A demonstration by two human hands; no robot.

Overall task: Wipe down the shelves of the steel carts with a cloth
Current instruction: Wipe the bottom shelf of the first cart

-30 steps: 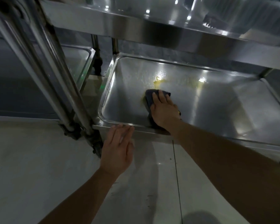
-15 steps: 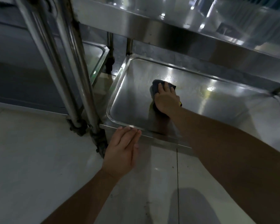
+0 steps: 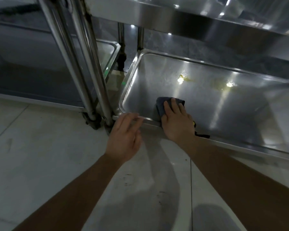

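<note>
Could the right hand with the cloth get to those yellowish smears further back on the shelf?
Probably yes. The right hand presses the cloth near the front rim; bare shelf lies open up to the smears.

Bottom shelf (image 3: 240, 104) of the steel cart: broad bare steel to the right and rear of the right hand (image 3: 177, 124), open for passage. The hand and dark cloth (image 3: 162, 104) fill the near-left corner. A raised rim (image 3: 157, 53) rings the shelf; a hand must clear it. Upper shelf (image 3: 198, 19) overhangs, closing in headroom toward the back. Two upright posts (image 3: 83, 64) stand just left of the near corner, blocking approach from that side. Left hand (image 3: 123, 139) hangs over the front lip there. Pale floor (image 3: 40, 155) in front lies open. A second cart's shelf (image 3: 107, 50) sits beyond the posts.
</note>
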